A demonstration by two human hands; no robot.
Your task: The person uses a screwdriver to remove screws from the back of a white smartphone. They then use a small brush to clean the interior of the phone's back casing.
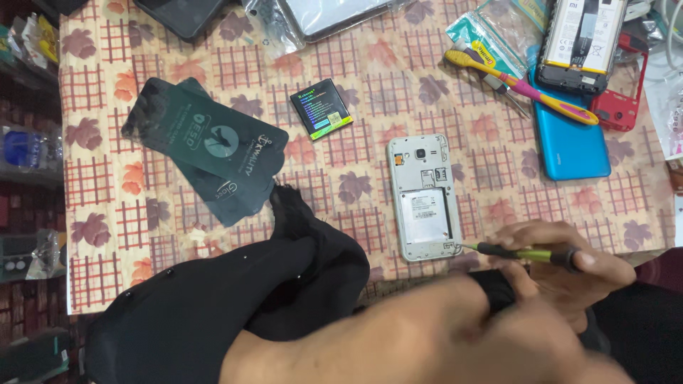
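Head view: a white smartphone with its back cover removed (424, 198) is lying lower centre-right of the frame on the floral checked tablecloth (107, 213), its long axis running top to bottom, camera end toward the top. A slim green-and-black screwdriver (530, 253) is lying almost horizontal, tip pointing left and meeting the phone's lower right corner. The right hand (569, 274), lower right, is closing its fingers around the handle; the phone is sitting directly left of that grip. The left hand cannot be made out with certainty: a blurred bare forearm (427, 334) is crossing the bottom of the frame, and I cannot tell its grip. A dark fabric sleeve (213, 306) is occupying the lower left. A loose black battery (321, 108) is resting upper centre, well apart.
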